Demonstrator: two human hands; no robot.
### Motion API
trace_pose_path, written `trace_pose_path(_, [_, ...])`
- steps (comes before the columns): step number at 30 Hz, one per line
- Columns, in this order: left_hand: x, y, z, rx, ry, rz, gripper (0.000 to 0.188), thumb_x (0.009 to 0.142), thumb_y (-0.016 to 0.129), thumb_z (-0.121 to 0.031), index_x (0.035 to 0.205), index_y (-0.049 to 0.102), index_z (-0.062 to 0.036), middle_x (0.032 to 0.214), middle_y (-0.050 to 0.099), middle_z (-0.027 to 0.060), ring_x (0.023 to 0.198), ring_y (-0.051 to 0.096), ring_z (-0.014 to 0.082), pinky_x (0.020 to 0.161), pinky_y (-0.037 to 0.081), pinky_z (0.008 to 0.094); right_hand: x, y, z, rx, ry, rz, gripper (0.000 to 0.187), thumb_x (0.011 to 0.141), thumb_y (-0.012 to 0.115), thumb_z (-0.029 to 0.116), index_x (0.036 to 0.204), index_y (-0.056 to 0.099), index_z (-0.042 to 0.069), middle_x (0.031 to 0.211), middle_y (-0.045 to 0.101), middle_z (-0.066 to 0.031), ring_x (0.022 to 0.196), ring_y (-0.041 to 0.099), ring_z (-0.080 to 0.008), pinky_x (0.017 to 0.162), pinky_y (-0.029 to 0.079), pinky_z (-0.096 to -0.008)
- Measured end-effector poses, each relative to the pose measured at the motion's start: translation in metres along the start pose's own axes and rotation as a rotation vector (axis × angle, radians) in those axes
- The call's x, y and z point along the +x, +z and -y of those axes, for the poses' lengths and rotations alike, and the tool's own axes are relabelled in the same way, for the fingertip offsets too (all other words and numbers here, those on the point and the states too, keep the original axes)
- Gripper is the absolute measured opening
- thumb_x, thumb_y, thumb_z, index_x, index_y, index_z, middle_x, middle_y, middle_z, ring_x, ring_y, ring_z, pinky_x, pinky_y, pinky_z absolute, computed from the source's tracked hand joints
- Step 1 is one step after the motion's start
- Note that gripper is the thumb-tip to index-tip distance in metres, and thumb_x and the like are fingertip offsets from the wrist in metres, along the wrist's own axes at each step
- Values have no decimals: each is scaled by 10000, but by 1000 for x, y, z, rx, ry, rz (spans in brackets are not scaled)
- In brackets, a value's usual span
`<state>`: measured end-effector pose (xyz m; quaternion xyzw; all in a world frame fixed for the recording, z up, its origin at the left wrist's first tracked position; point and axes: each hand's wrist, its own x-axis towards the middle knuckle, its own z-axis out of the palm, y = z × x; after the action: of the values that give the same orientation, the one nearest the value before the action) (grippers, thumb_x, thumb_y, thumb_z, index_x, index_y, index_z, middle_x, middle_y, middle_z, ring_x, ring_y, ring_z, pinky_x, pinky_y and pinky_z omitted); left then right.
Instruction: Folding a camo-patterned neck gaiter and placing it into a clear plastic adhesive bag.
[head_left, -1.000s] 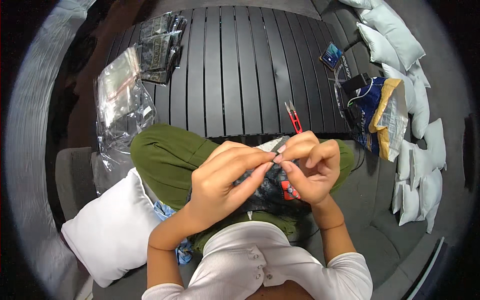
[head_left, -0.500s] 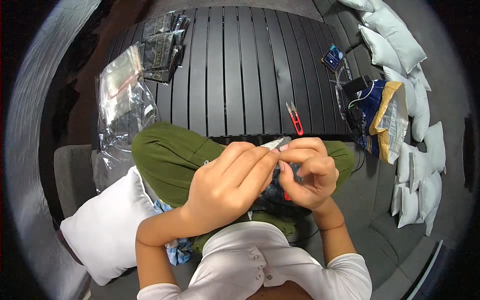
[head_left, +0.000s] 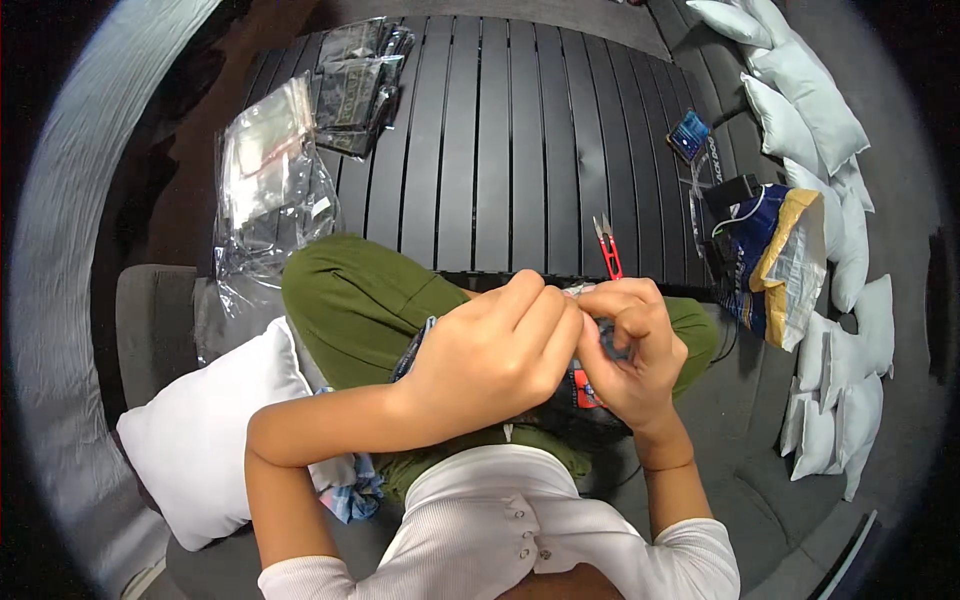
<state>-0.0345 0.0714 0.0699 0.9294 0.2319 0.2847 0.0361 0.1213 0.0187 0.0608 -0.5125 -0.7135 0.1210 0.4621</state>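
Snips (head_left: 613, 262) with red handles lie on the desk (head_left: 490, 150), blades pointing away from the person, probably left so that the handles come readily to hand. On the body side of the snips, dark cloth (head_left: 565, 412) rests in the lap, the folded legs (head_left: 360, 310) seemingly serving as its support. Left grip (head_left: 505, 345) and right grip (head_left: 636, 350) come together above it, perhaps for fine finger work; the left's knuckles hide the contact, so I can't make out whether either pinches anything. Mottled, near-black, the cloth shows a bright red patch (head_left: 587, 388); most is covered.
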Motion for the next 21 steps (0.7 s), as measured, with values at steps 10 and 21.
trace_pose_path(10, [2, 10, 10, -24, 75, -64, 131, 582, 615, -44, 681, 533, -15, 634, 455, 34, 595, 496, 158, 492, 428, 251, 2, 0, 0, -10, 26, 40, 315, 659, 606, -119, 759, 357, 48, 792, 603, -106, 726, 545, -204, 623, 441, -275])
trace_pose_path(21, [6, 13, 21, -49, 92, -91, 159, 565, 629, -59, 690, 534, -33, 628, 453, 39, 582, 498, 168, 478, 423, 271, 3, 1, -4, 56, 85, 46, 240, 657, 617, -116, 772, 452, 14, 749, 573, -95, 637, 519, -198, 562, 430, -273])
